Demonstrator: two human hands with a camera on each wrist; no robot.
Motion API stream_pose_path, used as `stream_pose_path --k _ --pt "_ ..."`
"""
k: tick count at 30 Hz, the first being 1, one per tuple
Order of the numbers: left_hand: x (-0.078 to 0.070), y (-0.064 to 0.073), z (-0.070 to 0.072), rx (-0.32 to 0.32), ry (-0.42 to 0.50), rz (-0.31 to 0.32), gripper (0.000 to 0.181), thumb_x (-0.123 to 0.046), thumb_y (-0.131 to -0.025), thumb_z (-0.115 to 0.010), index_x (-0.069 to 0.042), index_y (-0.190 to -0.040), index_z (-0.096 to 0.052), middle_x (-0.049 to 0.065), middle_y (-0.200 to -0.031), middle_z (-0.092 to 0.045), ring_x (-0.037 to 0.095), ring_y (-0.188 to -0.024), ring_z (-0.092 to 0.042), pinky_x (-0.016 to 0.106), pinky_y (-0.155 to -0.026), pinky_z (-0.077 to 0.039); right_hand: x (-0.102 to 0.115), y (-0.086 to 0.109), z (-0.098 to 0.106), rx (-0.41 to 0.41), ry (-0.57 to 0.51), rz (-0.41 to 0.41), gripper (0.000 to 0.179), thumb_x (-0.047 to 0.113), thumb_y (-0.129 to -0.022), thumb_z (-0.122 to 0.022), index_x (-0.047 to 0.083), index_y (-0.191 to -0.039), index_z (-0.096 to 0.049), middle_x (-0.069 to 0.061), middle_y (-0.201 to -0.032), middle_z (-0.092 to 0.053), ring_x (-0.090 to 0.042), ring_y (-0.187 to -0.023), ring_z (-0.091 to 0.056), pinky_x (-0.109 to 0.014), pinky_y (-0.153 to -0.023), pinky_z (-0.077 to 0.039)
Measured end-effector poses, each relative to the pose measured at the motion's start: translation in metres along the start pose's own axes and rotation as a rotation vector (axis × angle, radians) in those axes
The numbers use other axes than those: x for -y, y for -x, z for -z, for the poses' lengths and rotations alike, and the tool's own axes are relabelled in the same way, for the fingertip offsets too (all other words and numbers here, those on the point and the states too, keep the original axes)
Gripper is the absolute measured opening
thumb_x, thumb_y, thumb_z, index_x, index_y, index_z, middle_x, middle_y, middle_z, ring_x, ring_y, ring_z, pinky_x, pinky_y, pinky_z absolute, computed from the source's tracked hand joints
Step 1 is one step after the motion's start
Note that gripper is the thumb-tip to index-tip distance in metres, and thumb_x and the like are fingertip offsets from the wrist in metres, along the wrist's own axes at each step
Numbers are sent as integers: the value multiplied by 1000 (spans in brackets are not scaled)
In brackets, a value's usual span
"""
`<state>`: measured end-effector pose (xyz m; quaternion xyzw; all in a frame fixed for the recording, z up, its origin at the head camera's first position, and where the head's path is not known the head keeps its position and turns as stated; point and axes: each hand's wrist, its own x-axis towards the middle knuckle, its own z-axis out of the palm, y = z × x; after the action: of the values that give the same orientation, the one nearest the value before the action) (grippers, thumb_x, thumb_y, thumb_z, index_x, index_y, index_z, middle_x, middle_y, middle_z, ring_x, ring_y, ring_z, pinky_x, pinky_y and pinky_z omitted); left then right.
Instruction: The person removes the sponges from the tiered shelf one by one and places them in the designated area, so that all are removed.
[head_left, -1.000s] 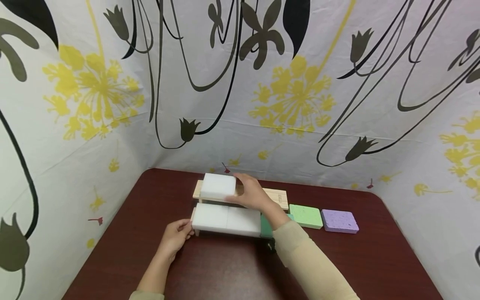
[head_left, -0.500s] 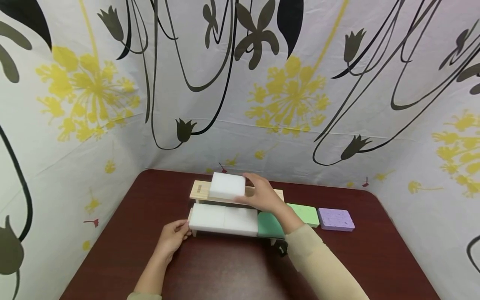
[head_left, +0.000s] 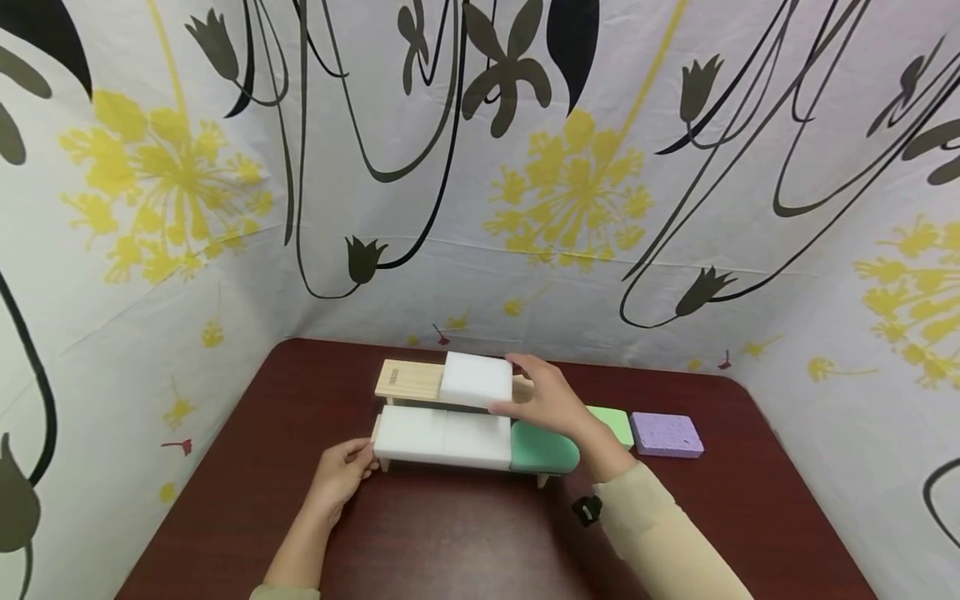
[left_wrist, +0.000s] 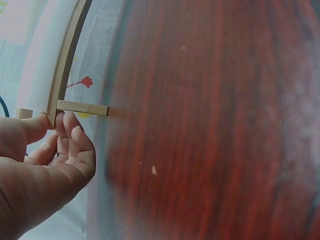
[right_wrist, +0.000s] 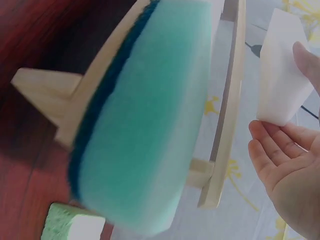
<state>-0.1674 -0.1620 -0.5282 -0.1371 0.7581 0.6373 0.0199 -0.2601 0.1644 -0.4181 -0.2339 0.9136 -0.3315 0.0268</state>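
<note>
My right hand [head_left: 547, 398] grips a white sponge block [head_left: 474, 379] between thumb and fingers, over the right half of the rear wooden rack [head_left: 408, 380]. In the right wrist view the block [right_wrist: 282, 70] is held by its edges. With thumb and curled fingers, my left hand [head_left: 341, 479] pinches the left end of the front wooden rack [left_wrist: 67, 55], just beside its leg [left_wrist: 82, 106]. Two white sponge blocks lie side by side on that front rack, the left one [head_left: 408, 433] against the right one [head_left: 478, 439]. A teal, round-ended sponge [head_left: 545, 450] with a dark underside fills its right end.
Right of the racks, a light green sponge [head_left: 615, 425] and a purple sponge [head_left: 667, 435] lie on the dark red-brown table [head_left: 442, 533]. A patterned cloth [head_left: 420, 208] hangs behind and at both sides. The rear rack is close behind the front one.
My right hand has moved the white block rightward from the rear rack's left end, uncovering that end. My left hand keeps its pinch on the front rack. The head view has shifted slightly.
</note>
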Motion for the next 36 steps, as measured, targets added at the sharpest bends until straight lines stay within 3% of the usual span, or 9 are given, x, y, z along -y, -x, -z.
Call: stream_pose_path --k 8,27,36 --pt "0 0 2 4 3 -4 32 -6 -104 -55 16 -126 -60 18 -98 -71 18 -86 -66 26 -72 -56 -14 10 1 -41 30 5 90 41 -78 -88 2 -148 -48 -19 -146 -52 -38 -123 -58 -54 -102 -48" --pt "2 -2 0 -5 17 4 31 -5 -104 -55 16 -126 -60 17 -97 -71 16 -83 -65 26 -72 -56 -39 41 12 -94 24 7 89 46 -78 -88 4 -146 -50 -16 -143 -55 -33 -116 -61 -54 -93 -52" --pt "4 -2 -1 -3 19 2 30 -3 -103 -55 15 -126 -61 16 -96 -71 17 -85 -65 25 -72 -56 -51 57 20 -116 39 -10 92 50 -76 -88 3 -146 -50 -18 -144 -54 -36 -128 -55 -58 -101 -48"
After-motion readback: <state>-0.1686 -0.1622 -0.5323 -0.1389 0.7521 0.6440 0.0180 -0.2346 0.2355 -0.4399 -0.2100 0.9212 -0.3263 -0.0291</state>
